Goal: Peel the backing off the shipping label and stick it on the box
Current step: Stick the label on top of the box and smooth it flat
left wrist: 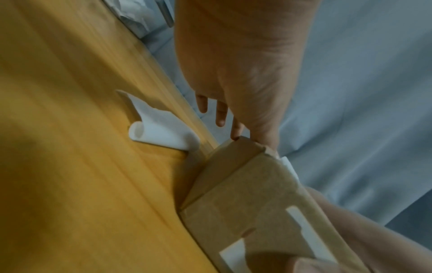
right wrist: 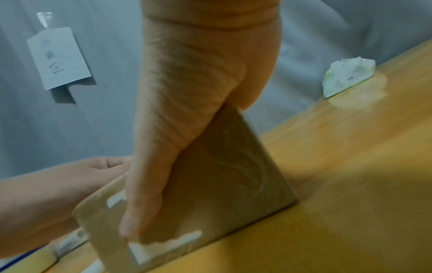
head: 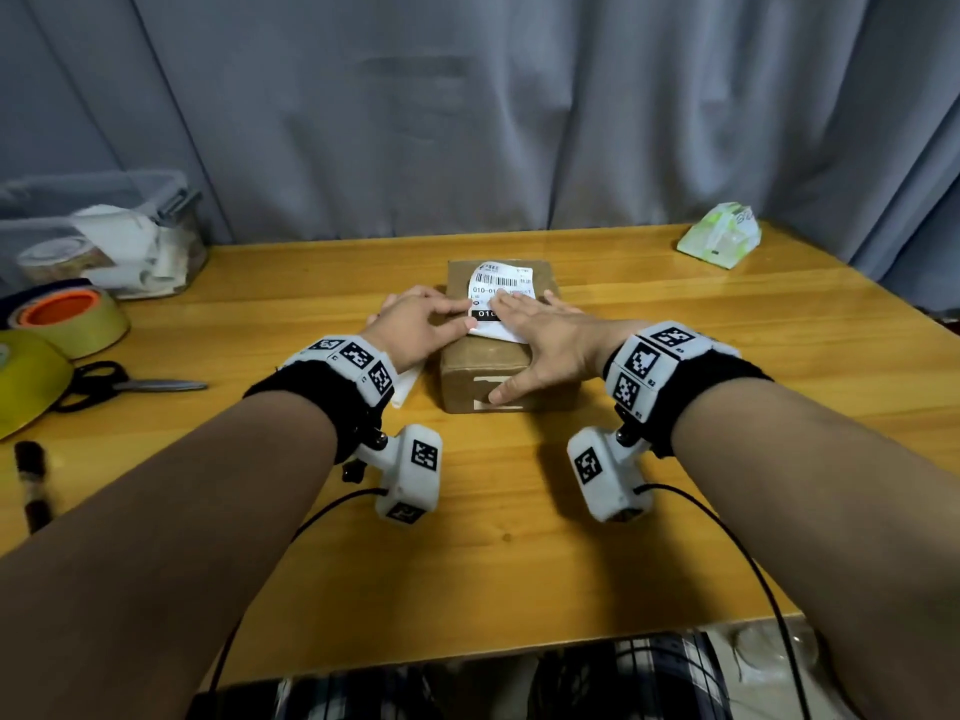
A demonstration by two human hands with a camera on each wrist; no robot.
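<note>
I see both flat hands, left hand [head: 415,324] and right hand [head: 540,337], fingers straight, pressing the shipping label [head: 500,291] onto the box [head: 483,371]; peeled backing [left wrist: 158,127] lies left on the worktop [head: 675,407].

The shipping label [head: 500,292] lying on top of the cardboard box [head: 498,371] carries a barcode near its far edge. Below the barcode runs a line of digits starting "010-01", the rest hidden or blurred. Nearer the person, a black bar on the label shows white characters "01", cut off by a hand. Small print at the label's far corners is too blurred to read. A paper note [right wrist: 59,57] taped to the curtain behind the box bears handwritten marks that cannot be made out.
</note>
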